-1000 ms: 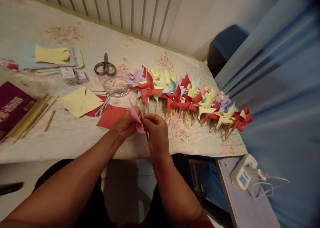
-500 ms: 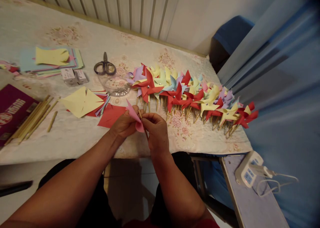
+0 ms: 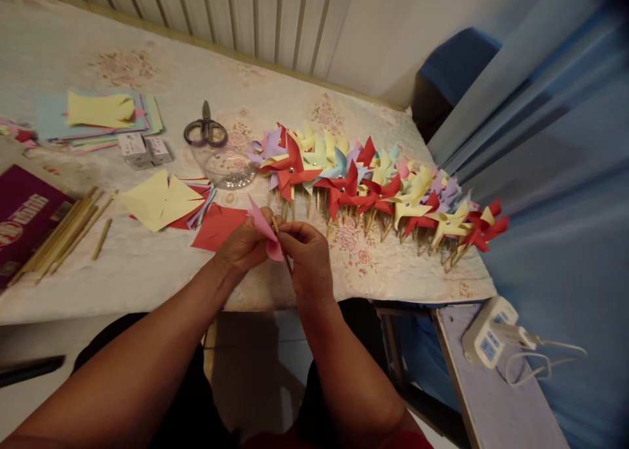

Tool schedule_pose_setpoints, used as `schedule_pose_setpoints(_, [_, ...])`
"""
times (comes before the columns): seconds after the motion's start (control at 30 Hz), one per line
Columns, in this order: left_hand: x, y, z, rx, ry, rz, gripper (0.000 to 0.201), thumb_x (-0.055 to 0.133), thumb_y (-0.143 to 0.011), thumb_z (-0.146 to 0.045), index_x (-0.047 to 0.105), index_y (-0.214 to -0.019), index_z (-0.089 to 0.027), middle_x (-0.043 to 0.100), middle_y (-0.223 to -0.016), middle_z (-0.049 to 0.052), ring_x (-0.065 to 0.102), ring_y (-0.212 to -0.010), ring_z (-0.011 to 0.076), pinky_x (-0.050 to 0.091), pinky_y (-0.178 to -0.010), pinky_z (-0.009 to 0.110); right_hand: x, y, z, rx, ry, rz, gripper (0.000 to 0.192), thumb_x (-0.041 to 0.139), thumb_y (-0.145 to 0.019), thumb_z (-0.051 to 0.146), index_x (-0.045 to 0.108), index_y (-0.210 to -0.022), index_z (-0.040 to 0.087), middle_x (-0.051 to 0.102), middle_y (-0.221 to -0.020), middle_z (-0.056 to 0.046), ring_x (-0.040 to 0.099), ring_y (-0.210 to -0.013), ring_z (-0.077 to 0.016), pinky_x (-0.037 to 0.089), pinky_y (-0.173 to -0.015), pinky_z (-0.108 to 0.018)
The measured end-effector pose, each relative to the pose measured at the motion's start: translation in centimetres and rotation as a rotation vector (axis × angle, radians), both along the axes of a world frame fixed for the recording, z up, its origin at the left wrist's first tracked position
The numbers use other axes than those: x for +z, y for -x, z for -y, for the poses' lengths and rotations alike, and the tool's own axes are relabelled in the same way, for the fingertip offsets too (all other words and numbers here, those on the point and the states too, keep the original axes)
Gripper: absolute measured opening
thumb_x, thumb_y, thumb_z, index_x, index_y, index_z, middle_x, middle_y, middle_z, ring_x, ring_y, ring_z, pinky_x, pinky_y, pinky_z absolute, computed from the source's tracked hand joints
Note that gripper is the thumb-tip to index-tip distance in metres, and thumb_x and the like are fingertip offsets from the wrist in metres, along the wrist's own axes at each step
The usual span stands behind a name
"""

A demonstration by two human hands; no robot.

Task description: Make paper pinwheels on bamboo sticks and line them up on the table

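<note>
Near the table's front edge, my left hand [image 3: 246, 244] is closed on a pink paper pinwheel [image 3: 265, 229] whose blades are folded in. My right hand [image 3: 308, 252] pinches a thin wooden stick [image 3: 287, 263] right against the pinwheel's back, its lower end pointing down toward me. The pin joining paper and stick, if any, is hidden by my fingers. Just left of my left hand lies a red paper sheet [image 3: 216, 227]. Beside it a pile of cut paper squares has a yellow one [image 3: 162, 200] on top.
Finished pinwheels [image 3: 344, 187] stretch along the right side. Behind my hands sit a clear dish [image 3: 228, 170] of small metal pins and scissors [image 3: 206, 131]. Wooden sticks [image 3: 63, 236] rest on a purple box [image 3: 24, 216]. A power strip [image 3: 491, 334] lies at the lower right.
</note>
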State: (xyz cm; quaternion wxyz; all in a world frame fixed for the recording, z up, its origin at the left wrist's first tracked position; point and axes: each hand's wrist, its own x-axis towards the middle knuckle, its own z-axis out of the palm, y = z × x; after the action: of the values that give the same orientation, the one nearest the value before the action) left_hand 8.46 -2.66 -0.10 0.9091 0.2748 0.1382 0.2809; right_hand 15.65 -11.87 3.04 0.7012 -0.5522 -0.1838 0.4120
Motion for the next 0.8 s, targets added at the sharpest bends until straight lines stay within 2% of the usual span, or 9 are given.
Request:
schedule_pose_setpoints(0.2, [-0.3,0.2,-0.1,-0.002,0.003,0.001,0.029,0.08,-0.059,-0.004,0.053,-0.06,-0.015,0.058,-0.062,-0.002,0.058,-0.057,0.0086,0.048,-0.055,0.017,-0.2,0.0,0.0,0.002,-0.001,0.015,0.009,0.073,-0.065,0.024,0.069,-0.072,0.02,0.065,-0.069,0.003,0.056,-0.062,-0.0105,0.045,-0.062,-0.024])
schedule_pose_setpoints(0.5, [-1.0,0.4,-0.3,-0.023,-0.014,0.009,0.025,0.083,-0.056,-0.007,0.059,-0.061,-0.015,0.061,-0.064,-0.001,0.059,-0.058,0.0097,0.049,-0.055,0.018,-0.3,-0.1,-0.1,0.0,-0.001,0.011,0.011,0.073,-0.064,0.024,0.07,-0.073,0.021,0.066,-0.068,0.003,0.058,-0.064,-0.0115,0.047,-0.063,-0.025])
schedule_pose_setpoints(0.8, [-1.3,0.4,-0.3,-0.002,0.016,0.022,0.028,0.083,-0.061,-0.006,0.056,-0.063,-0.015,0.059,-0.066,-0.001,0.06,-0.063,0.0101,0.051,-0.061,0.018,-0.3,-0.2,-0.1,0.021,0.017,0.048,0.01,0.074,-0.065,0.025,0.069,-0.074,0.021,0.066,-0.069,0.003,0.058,-0.064,-0.0115,0.047,-0.065,-0.025])
